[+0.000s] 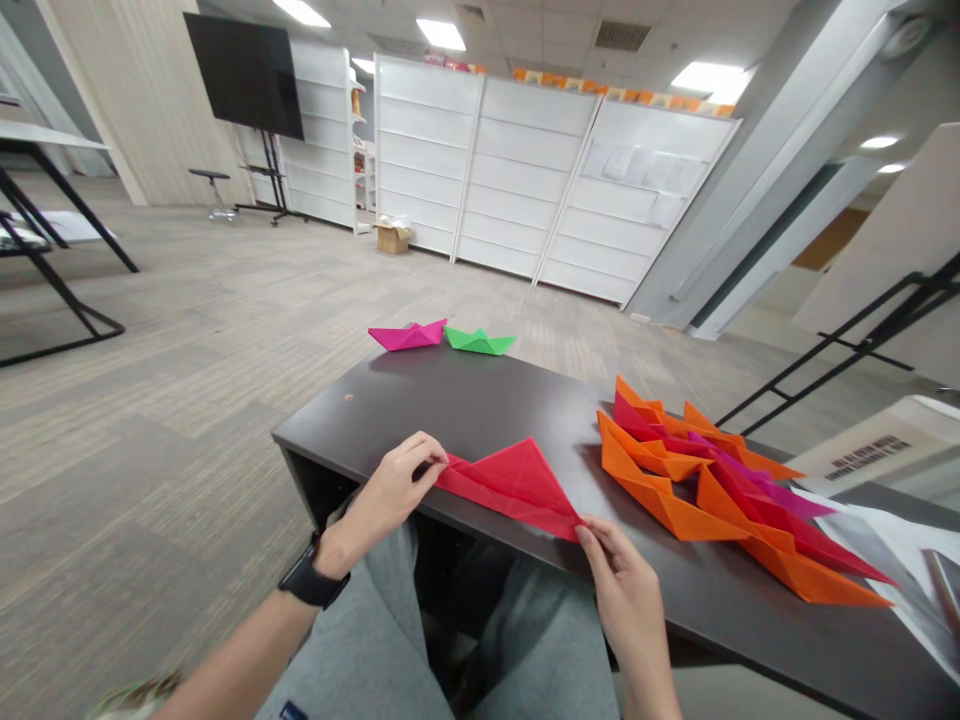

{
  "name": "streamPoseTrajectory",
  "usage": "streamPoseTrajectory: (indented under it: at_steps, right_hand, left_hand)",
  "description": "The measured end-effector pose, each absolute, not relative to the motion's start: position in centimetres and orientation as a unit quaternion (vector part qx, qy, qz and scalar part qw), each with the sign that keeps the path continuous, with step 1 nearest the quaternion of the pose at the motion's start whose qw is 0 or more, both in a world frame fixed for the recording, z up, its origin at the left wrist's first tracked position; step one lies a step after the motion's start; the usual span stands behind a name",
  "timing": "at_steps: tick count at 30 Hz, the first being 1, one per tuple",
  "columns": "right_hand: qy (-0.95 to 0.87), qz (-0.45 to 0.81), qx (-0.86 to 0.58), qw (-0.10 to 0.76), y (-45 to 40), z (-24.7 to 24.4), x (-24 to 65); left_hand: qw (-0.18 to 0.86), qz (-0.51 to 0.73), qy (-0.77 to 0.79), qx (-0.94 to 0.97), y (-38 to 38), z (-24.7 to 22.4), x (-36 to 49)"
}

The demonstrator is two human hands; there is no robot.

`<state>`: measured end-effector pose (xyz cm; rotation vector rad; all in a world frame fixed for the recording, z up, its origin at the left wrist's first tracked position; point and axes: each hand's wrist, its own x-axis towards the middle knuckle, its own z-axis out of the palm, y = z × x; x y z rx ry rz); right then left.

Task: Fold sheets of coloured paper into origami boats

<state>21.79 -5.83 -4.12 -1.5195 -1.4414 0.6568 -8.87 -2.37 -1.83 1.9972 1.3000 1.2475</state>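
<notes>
A red folded paper [517, 485] with a raised triangular peak is stretched between both hands at the near edge of the dark table [420, 400]. My left hand [397, 485], with a black watch on the wrist, pinches the paper's left tip. The right tip is held between thumb and fingers of my right hand [619, 575]. Beyond it, at the table's far corner, stand a magenta paper boat [409, 337] and a green paper boat [480, 342]. Several orange, red and magenta paper boats [667, 500] are grouped to the right of my right hand.
White sheets [885, 545] and a dark flat object [943, 590] lie at the table's right end, near a white box [885, 440] with printing. A cardboard box [393, 237] and a screen on a stand [247, 75] are farther back on the floor.
</notes>
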Motion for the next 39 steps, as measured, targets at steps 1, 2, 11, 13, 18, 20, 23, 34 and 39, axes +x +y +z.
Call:
streamPoseTrajectory:
  at_steps: [1,2,11,13,18,20,23,34,39]
  right_hand:
    - [-0.582,0.266,-0.618,0.456,-5.8,-4.2,21.8]
    - [-0.580,0.265,-0.620,0.457,-5.8,-4.2,21.8]
    - [-0.567,0.262,-0.626,0.467,-5.7,-4.0,21.3]
    - [-0.571,0.257,-0.626,0.464,-5.8,-4.0,21.3]
    - [-0.597,0.258,-0.601,0.465,-5.9,-3.6,21.4]
    - [-0.599,0.266,-0.590,0.472,-6.0,-3.4,21.4]
    - [-0.601,0.283,-0.581,0.470,-6.2,-3.0,21.3]
    - [-0.626,0.248,-0.562,0.481,-6.5,-2.0,20.7]
    - [-0.598,0.283,-0.578,0.478,-6.4,-2.2,20.5]
  left_hand:
    - [0.216,0.449,0.460,0.735,-2.4,-1.8,-8.9]
    - [0.208,0.445,0.449,0.746,-2.4,-1.8,-8.9]
    - [0.179,0.419,0.397,0.797,-3.0,-1.8,-9.0]
    - [0.171,0.408,0.401,0.802,-2.9,-2.0,-9.0]
    - [0.138,0.377,0.433,0.807,-2.4,-2.5,-8.9]
    - [0.144,0.375,0.457,0.793,-2.3,-2.5,-8.8]
    - [0.163,0.371,0.484,0.775,-2.3,-2.3,-8.8]
    - [0.234,0.375,0.501,0.744,-2.4,-2.1,-9.2]
    - [0.306,0.401,0.492,0.710,-2.2,-1.3,-9.8]
